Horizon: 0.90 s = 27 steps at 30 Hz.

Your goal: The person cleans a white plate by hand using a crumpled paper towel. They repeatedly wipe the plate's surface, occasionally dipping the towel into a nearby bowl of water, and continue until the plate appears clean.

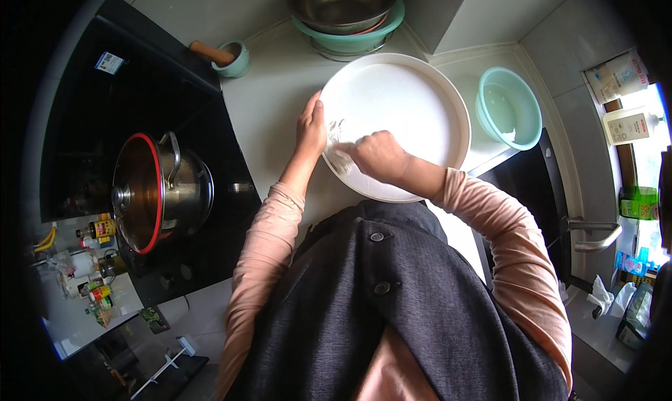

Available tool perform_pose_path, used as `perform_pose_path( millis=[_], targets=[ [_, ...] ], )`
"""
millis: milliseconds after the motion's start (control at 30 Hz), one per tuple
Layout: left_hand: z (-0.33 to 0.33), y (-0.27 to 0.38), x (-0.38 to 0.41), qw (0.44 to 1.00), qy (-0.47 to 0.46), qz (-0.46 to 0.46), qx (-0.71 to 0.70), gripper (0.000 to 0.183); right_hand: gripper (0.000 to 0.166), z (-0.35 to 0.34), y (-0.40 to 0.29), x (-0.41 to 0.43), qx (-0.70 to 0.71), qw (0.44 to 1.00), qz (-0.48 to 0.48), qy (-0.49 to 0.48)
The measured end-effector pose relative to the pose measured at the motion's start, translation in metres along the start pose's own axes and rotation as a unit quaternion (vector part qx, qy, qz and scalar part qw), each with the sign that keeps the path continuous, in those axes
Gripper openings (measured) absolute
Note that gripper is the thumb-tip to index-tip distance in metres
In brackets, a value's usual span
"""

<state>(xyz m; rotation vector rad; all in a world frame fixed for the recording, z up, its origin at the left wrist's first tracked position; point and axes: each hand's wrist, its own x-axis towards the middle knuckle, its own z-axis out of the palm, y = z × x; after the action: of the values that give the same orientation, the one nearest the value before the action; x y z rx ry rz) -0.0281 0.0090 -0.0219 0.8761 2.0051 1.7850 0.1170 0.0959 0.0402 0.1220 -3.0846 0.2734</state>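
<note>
A large round white tray (409, 99) with a low rim is tilted toward me above the counter, its near edge close to my dark vest. My left hand (312, 128) grips the tray's left rim, thumb on the edge. Against the inner left side of the tray, my right hand (379, 157) holds a crumpled white cloth or tissue (340, 157). Its fingers are curled and partly blurred, so their exact hold on the cloth is hard to see.
To the left, a lidded steel pot (181, 191) stands on a black cooktop (173, 102). Behind are a mortar with pestle (231, 60) and stacked basins (349, 41). A mint-green basin (485, 104) with clear liquid sits right, near a black sink (530, 191) and faucet (598, 235).
</note>
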Motion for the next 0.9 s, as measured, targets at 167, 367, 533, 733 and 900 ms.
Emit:
perform_pose_path(
  millis=[167, 367, 533, 733, 900],
  targets=[
    [0.0, 0.006, -0.002, 0.997, 0.012, 0.0, 0.075, 0.042, 0.031, 0.009, 0.029, 0.042, -0.054, 0.99, 0.131, 0.007],
    [-0.001, 0.01, -0.008, 0.996, 0.02, -0.011, 0.086, 0.042, 0.037, 0.011, 0.01, 0.025, -0.059, 0.99, 0.122, 0.049],
    [-0.003, 0.008, -0.004, 0.995, 0.016, -0.011, 0.096, 0.041, 0.041, 0.014, 0.021, 0.045, -0.062, 0.988, 0.139, 0.031],
    [-0.001, 0.006, -0.006, 0.996, 0.018, -0.016, 0.087, 0.041, 0.039, -0.001, 0.017, 0.034, -0.052, 0.99, 0.13, -0.006],
    [-0.002, 0.006, -0.006, 0.995, 0.017, -0.013, 0.098, 0.041, 0.035, 0.005, 0.025, 0.049, -0.066, 0.991, 0.119, 0.003]
  ],
)
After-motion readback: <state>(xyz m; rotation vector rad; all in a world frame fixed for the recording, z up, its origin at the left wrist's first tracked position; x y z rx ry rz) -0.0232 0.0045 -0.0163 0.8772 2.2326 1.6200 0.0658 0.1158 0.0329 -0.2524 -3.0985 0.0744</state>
